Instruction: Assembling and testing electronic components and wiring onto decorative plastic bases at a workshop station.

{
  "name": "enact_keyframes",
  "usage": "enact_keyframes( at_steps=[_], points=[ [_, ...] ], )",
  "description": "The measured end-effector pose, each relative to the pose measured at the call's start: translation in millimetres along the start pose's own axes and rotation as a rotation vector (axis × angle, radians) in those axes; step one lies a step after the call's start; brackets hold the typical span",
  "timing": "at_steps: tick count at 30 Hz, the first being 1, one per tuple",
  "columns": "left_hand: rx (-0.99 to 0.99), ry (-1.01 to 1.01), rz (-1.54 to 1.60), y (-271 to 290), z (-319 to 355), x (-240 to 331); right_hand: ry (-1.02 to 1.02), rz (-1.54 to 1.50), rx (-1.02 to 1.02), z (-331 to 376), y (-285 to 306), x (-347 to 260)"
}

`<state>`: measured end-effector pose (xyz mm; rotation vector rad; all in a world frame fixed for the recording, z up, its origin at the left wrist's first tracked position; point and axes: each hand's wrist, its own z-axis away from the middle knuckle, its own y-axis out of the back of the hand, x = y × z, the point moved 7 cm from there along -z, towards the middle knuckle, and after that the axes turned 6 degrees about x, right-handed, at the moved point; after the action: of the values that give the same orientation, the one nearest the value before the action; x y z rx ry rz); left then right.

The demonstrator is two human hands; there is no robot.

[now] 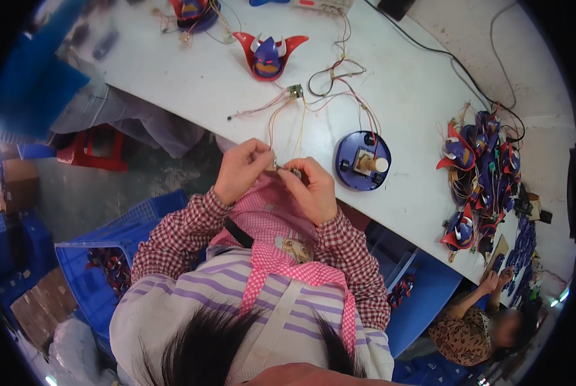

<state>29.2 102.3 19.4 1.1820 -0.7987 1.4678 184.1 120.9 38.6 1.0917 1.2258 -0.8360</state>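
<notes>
**Checks, stripes and dots on you**

You wear dark-red-and-white checked sleeves [178, 235] reaching to the wrists, leaving your left hand [241, 172] and right hand [314, 192] bare. Your pale top [191, 302] has purple stripes and a plain front band. Over it, your pink gingham apron [272, 213] bears a cartoon-face patch [294, 249] and white-dotted pink straps [326, 273].

Thin wires [271, 132], small pale part [274, 165]
The wires run from a green circuit board [295, 91] toward the worktop's near edge [201, 122], where the part is held.
</notes>
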Motion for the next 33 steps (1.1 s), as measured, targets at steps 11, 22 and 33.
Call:
enact_keyframes(
  at_steps=[11,22,33],
  points=[
    [-0.045,0.015,0.047,-7.8,-3.1,-0.2,0.179,0.111,0.066,-6.9,-2.1,-12.8],
    [-0.079,0.067,0.111,-11.9,-2.9,-2.1,0.240,0.166,0.064,-7.7,-6.4,-11.9],
    [-0.092,0.109,0.147,-11.4,-13.0,1.8,0.298,0.201,0.070,-18.7,-10.6,-6.5]
  ],
)
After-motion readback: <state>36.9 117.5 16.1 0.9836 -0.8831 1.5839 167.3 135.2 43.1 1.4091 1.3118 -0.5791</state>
